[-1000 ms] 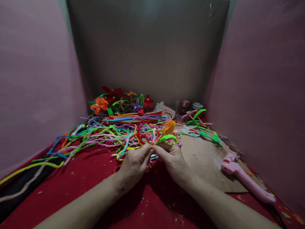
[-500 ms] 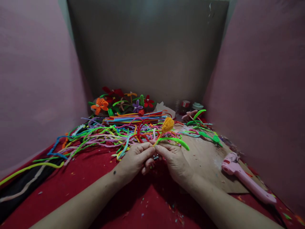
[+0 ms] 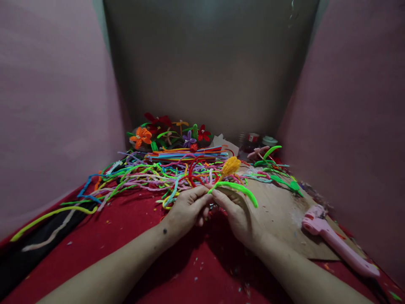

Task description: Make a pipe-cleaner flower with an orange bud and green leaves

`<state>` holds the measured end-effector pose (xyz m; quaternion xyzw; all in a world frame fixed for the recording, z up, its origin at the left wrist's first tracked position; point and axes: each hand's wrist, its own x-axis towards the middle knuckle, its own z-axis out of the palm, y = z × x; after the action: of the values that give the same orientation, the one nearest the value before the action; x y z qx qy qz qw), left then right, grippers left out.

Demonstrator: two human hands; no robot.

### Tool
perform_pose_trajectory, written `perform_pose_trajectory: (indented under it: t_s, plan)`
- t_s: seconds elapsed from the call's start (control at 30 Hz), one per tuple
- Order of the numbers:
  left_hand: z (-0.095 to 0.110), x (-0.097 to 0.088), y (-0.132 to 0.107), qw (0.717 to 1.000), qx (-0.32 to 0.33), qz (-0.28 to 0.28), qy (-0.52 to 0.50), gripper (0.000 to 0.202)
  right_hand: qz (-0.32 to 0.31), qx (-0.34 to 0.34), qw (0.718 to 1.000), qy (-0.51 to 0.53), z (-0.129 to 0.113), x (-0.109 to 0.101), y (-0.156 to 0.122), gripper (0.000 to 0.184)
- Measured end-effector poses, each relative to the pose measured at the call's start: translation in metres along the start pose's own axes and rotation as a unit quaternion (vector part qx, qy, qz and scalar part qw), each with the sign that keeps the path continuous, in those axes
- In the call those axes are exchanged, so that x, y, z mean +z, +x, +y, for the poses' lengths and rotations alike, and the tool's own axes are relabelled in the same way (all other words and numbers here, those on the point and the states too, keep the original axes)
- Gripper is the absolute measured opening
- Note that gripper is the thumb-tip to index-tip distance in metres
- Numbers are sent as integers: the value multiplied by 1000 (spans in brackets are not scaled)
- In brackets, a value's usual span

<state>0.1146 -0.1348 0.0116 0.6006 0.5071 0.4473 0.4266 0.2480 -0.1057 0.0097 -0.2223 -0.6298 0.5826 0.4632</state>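
Note:
My left hand point(image 3: 186, 209) and my right hand point(image 3: 237, 213) meet over the red cloth point(image 3: 126, 249), both pinched on the stem of a small pipe-cleaner flower. Its yellow-orange bud point(image 3: 230, 165) stands up above my fingers. A bright green pipe cleaner point(image 3: 237, 188) curves out to the right from the pinch, over my right hand. The stem itself is hidden between my fingertips.
A tangle of coloured pipe cleaners point(image 3: 152, 175) spreads behind my hands. Finished flowers point(image 3: 171, 135) stand at the back. Green leaf pieces point(image 3: 278, 171) and small jars point(image 3: 259, 141) lie at the back right. A pink glue gun point(image 3: 335, 240) lies on brown cardboard point(image 3: 278, 215). Pink walls close in both sides.
The green pipe cleaner has swung out from a loop near my fingers to a long curve over my right hand. The view has shifted a little to the left.

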Motion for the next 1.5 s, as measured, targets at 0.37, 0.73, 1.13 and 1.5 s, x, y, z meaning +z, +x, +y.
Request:
perform_pose_trajectory:
  t_s: [0.37, 0.73, 1.13, 1.5]
  plan:
    - [-2, -9, 4, 934, -92, -183, -293, 24, -8, 77, 980, 182, 15, -5, 6, 23]
    - [-11, 0, -2, 943, 147, 79, 287, 17, 56, 48, 995, 71, 20, -5, 1, 19]
    - [2, -4, 3, 998, -15, -47, -44, 28, -16, 46, 996, 72, 14, -8, 3, 21]
    - [-6, -15, 7, 944, -98, -152, -275, 21, 21, 1, 999, 46, 12, -6, 3, 15]
